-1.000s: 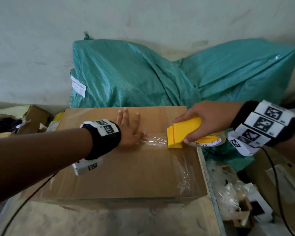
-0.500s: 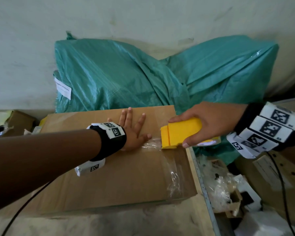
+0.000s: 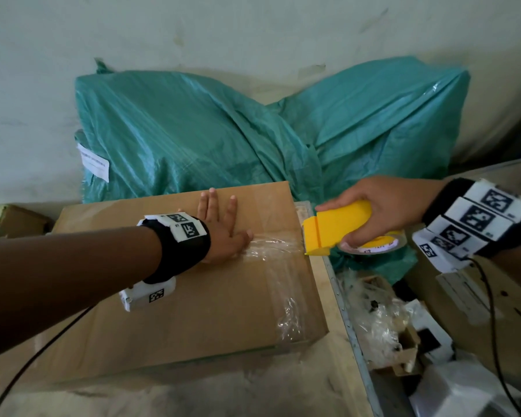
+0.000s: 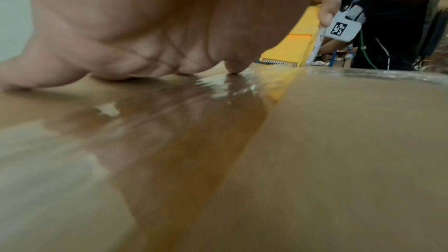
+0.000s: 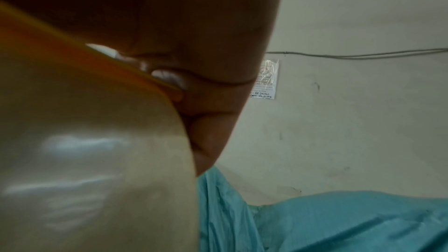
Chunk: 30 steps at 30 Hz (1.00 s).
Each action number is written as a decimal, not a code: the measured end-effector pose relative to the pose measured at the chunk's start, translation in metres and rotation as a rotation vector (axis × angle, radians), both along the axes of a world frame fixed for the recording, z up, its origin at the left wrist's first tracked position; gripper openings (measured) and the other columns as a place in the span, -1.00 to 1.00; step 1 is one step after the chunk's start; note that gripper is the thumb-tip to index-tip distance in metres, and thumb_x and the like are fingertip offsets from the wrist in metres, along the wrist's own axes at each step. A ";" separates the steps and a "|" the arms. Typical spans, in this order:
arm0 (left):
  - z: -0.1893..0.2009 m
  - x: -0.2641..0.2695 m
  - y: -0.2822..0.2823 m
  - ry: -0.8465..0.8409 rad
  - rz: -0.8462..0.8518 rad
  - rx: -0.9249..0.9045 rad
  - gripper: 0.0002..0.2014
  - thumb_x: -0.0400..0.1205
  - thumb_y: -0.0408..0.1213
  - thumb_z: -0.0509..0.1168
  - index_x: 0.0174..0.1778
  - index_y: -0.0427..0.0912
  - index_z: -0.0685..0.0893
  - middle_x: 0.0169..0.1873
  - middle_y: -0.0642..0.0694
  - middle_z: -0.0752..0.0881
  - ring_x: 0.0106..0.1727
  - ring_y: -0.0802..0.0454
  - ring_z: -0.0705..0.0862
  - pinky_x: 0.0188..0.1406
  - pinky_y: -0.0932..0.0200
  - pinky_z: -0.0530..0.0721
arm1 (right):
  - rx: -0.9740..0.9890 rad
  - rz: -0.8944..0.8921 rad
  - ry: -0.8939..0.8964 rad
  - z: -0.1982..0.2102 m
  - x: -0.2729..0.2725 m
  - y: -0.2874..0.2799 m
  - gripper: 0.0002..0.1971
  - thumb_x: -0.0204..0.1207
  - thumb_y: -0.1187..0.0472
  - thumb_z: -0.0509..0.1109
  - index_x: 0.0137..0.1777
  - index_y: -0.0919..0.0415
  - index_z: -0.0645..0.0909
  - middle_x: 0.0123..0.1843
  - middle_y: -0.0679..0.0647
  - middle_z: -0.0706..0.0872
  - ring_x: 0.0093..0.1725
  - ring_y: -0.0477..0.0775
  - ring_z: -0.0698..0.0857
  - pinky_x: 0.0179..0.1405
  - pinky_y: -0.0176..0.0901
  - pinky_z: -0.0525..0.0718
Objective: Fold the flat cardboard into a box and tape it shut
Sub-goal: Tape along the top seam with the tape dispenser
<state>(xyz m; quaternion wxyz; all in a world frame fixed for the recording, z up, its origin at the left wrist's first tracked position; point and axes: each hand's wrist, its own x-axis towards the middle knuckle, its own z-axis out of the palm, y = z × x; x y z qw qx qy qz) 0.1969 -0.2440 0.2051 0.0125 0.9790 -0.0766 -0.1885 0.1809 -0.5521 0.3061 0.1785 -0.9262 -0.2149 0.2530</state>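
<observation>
— Head view, left to centre?
— Left hand [image 3: 223, 233] lies flat, fingers [image 3: 212, 203] spread, pressing clear tape [image 3: 271, 246] onto the cardboard box [image 3: 193, 311] at centre.
— Right of centre?
— Right hand [image 3: 382, 209] grips the yellow tape dispenser [image 3: 331, 233], touching the box's right edge.

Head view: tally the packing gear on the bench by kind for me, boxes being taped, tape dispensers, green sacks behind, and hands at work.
Brown cardboard box being taped: 1
Yellow plastic tape dispenser: 1
Green woven plastic sacks, left and right: 2
Hands, left hand and right hand: 2
Total: 6
</observation>
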 end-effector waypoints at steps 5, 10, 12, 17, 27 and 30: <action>0.007 -0.008 -0.052 -0.016 -0.127 -0.035 -0.14 0.55 0.43 -0.15 0.66 0.12 -0.33 0.63 -0.17 -0.48 0.66 -0.16 -0.45 0.56 -0.48 -0.25 | 0.041 -0.013 0.006 -0.002 0.000 0.000 -0.28 0.27 -0.21 0.66 0.47 -0.34 0.54 -0.09 -0.44 0.69 -0.13 -0.48 0.68 -0.25 -0.49 0.53; 0.000 -0.006 -0.069 0.042 -0.160 -0.016 -0.20 0.54 0.44 -0.15 0.62 0.28 -0.34 0.64 -0.10 -0.48 0.66 -0.16 -0.45 0.50 -0.55 -0.31 | 0.075 -0.024 0.023 -0.007 -0.004 -0.005 -0.20 0.16 -0.34 0.65 0.46 -0.40 0.53 0.12 -0.44 0.68 0.02 -0.33 0.71 -0.04 -0.39 0.54; -0.001 -0.005 -0.069 0.074 -0.160 0.007 -0.20 0.53 0.45 -0.16 0.60 0.31 -0.37 0.63 -0.09 -0.50 0.65 -0.15 -0.48 0.49 -0.55 -0.33 | 0.109 -0.034 0.049 -0.009 -0.007 -0.010 -0.21 0.19 -0.26 0.68 0.47 -0.39 0.52 0.15 -0.42 0.69 0.04 -0.28 0.72 -0.02 -0.37 0.57; 0.001 0.000 -0.066 0.089 -0.146 -0.009 -0.20 0.48 0.49 -0.19 0.58 0.37 -0.37 0.63 -0.03 -0.51 0.64 -0.09 -0.49 0.50 -0.49 -0.38 | 0.093 -0.021 0.060 0.000 -0.012 -0.038 -0.24 0.25 -0.12 0.70 0.46 -0.41 0.48 -0.08 -0.55 0.72 -0.13 -0.35 0.74 -0.14 -0.39 0.60; 0.001 -0.002 -0.070 0.106 -0.128 0.002 -0.21 0.52 0.46 -0.16 0.57 0.36 -0.40 0.61 -0.03 -0.53 0.63 -0.08 -0.52 0.49 -0.47 -0.41 | 0.171 -0.093 0.139 -0.047 -0.009 -0.065 -0.19 0.19 -0.17 0.71 0.50 -0.33 0.52 0.16 -0.25 0.77 0.00 -0.30 0.75 -0.10 -0.30 0.63; 0.003 -0.001 -0.070 0.111 -0.123 0.010 -0.21 0.51 0.47 -0.17 0.57 0.37 -0.40 0.61 -0.03 -0.54 0.63 -0.08 -0.52 0.49 -0.47 -0.40 | 0.218 -0.135 0.182 -0.068 -0.003 -0.058 -0.20 0.15 -0.24 0.69 0.46 -0.36 0.55 0.22 -0.31 0.73 0.08 -0.34 0.72 -0.05 -0.33 0.63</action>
